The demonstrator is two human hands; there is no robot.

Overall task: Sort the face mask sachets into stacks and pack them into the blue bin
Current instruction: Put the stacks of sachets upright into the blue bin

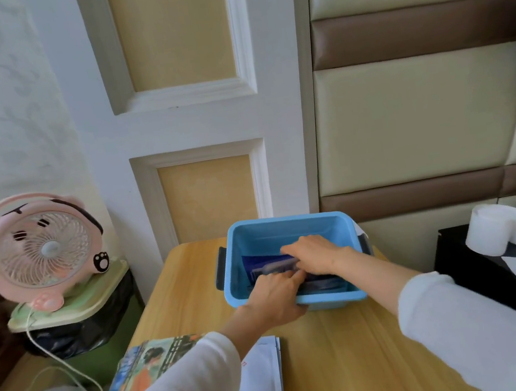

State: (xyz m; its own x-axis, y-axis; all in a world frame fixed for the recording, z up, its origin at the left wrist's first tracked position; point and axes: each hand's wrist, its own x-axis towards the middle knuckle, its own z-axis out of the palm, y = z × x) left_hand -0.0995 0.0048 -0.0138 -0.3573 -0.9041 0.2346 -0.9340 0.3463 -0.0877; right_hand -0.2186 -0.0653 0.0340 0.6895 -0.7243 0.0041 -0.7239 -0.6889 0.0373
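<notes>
Papers (264,378) nearest, right hand (315,255) gripping sachets (260,264) in blue bin (287,232), left hand (274,295) touching them, pink fan (42,246) leftward

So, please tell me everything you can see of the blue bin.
The blue bin is a rectangular tub, plastic by its look, open on top, with a dark handle at each short side. It stands upright on the wooden table near the wall. Dark blue sachets lie inside. The left hand and right hand reach in onto them.
</notes>
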